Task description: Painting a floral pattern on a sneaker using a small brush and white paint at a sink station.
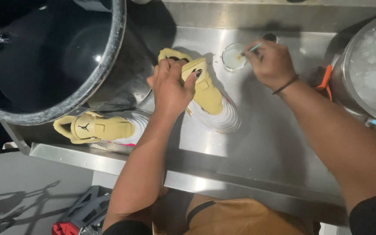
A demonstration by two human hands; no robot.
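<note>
A yellow and white sneaker (209, 100) stands on the steel counter (266, 143), toe toward me. My left hand (170, 87) grips its ankle collar from above. My right hand (268, 61) holds a thin brush (250, 51) whose tip dips into a small clear round cup (233, 57) behind the shoe. A dark band circles my right wrist. The second yellow sneaker (103, 127) lies on its side at the counter's front left, partly under a big pot.
A large dark metal pot (53, 61) fills the upper left and overhangs the counter. A steel pot of foamy water (373, 69) sits at the right, with an orange object (325, 78) beside it. A red and black item (81, 215) lies on the floor below.
</note>
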